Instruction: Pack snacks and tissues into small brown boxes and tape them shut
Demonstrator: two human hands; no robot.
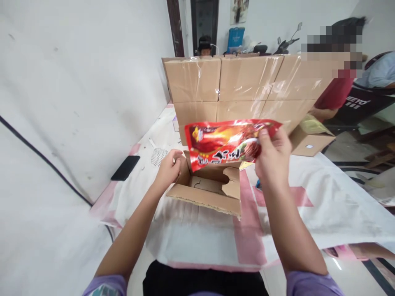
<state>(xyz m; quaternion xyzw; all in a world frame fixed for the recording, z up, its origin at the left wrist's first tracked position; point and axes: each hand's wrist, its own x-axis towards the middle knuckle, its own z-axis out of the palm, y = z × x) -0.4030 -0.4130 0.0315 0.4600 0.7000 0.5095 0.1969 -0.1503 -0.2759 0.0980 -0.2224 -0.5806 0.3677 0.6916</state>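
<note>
My right hand (274, 158) is closed on one end of a shiny red food packet (222, 144), thumb on its printed front. The packet lies sideways in the air above an open cardboard box (203, 197), with its far end towards my left hand. My left hand (170, 167) is closed at the left edge of this box, with its fingers curled by the side panel. The box stands on the table with its flaps up and out, and a dark curved line shows on its inside bottom. The packet covers part of the box's back side.
Taped cardboard boxes (247, 80) form a wall behind. A black phone (125, 168) and a white perforated scoop (159, 156) lie left on the cloth-covered table (197, 242). Another carton (313, 139) stands at right, near a person in red (336, 92). Another person sits beyond the wall.
</note>
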